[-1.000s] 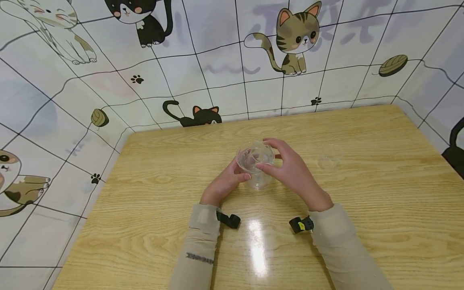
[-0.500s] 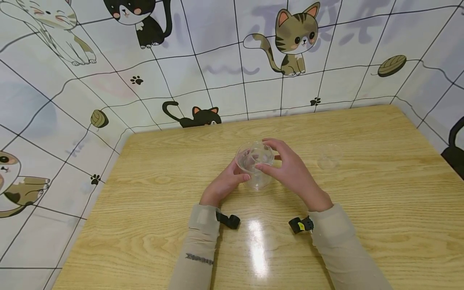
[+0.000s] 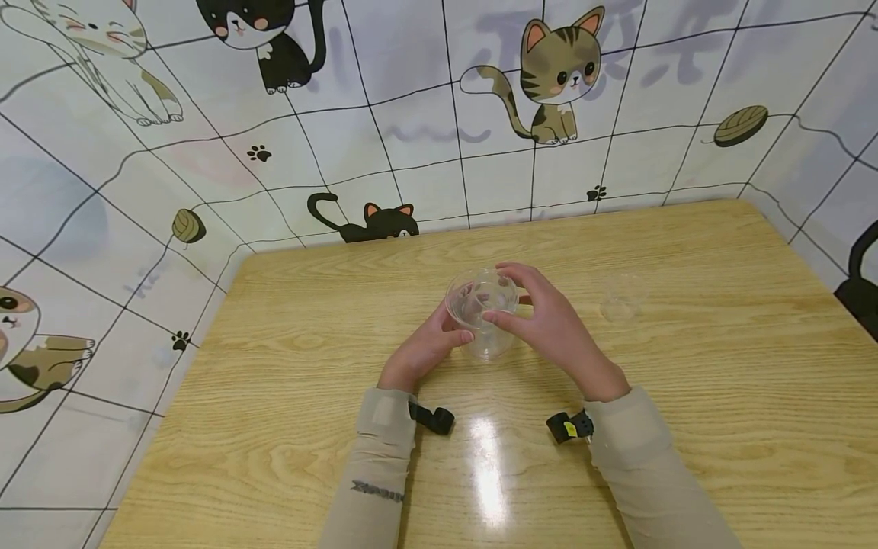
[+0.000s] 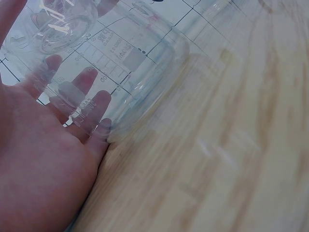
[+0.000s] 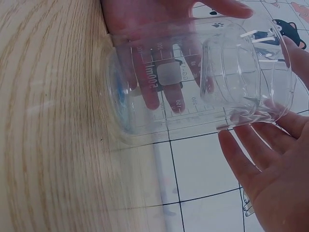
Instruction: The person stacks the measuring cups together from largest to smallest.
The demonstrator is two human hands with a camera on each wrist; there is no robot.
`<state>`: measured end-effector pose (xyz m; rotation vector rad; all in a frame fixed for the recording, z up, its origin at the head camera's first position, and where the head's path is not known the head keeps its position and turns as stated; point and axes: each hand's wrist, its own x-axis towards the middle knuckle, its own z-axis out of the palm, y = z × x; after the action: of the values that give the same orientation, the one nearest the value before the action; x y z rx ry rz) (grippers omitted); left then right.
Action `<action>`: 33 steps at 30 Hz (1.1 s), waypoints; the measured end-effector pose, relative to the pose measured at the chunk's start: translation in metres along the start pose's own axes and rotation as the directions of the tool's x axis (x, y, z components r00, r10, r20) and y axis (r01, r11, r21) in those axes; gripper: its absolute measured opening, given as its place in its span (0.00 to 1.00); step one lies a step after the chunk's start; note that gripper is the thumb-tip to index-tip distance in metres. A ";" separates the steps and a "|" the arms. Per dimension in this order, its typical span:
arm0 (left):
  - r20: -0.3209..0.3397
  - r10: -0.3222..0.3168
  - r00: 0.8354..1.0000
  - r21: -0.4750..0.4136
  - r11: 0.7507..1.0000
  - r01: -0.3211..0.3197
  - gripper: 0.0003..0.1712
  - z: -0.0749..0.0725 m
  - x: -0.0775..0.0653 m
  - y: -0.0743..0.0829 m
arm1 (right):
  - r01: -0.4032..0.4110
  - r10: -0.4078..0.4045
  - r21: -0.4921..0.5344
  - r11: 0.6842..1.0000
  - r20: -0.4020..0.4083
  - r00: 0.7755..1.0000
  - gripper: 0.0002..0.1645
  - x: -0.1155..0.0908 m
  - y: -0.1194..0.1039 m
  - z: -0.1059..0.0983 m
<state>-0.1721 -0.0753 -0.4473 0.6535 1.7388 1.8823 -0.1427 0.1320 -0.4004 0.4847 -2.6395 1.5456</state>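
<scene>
- The 500 ml beaker (image 5: 169, 73) stands upright on the table (image 3: 274, 343); the left hand (image 3: 427, 347) curls round its wall.
- At its mouth, the right hand (image 3: 559, 328) grips a smaller beaker (image 5: 231, 72).
- Both look stiff, slippery, fragile; sidewalls probably hold best.
- Room extends left of it; a clear vessel (image 3: 623, 299) sits right, the table's back edge beyond.

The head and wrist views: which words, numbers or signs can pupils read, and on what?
"500ml": clear, cylindrical glass beaker, sideways in the right wrist view.
Beaker's smaller print: too blurred to read.
Beige fabric left sleeve: dark marking too small to read.
White gridded wall: pale purple marks, unreadable.
</scene>
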 end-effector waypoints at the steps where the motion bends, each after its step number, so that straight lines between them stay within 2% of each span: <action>1: 0.001 -0.001 1.000 -0.003 1.000 0.001 0.49 0.000 0.000 0.000 | 0.000 0.000 -0.003 1.000 0.001 1.000 0.42 0.000 0.000 0.000; 10: 0.021 -0.012 1.000 -0.025 1.000 0.013 0.41 0.000 -0.001 0.000 | 0.001 -0.001 -0.013 1.000 0.003 1.000 0.43 0.000 0.001 0.001; 20: 0.001 0.007 1.000 -0.024 1.000 -0.007 0.48 -0.001 0.001 -0.006 | -0.011 0.011 -0.011 1.000 0.006 1.000 0.42 -0.001 0.001 0.000; 24: -0.005 -0.011 1.000 0.001 1.000 0.011 0.50 0.002 -0.001 0.001 | -0.013 0.013 -0.009 1.000 0.007 1.000 0.42 -0.002 0.001 0.001; 33: -0.012 -0.010 1.000 0.021 1.000 0.010 0.50 0.002 -0.001 0.002 | -0.008 0.008 -0.018 1.000 0.005 1.000 0.42 -0.001 0.002 0.001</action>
<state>-0.1696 -0.0746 -0.4448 0.6408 1.7684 1.8673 -0.1419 0.1325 -0.4028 0.4779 -2.6603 1.5239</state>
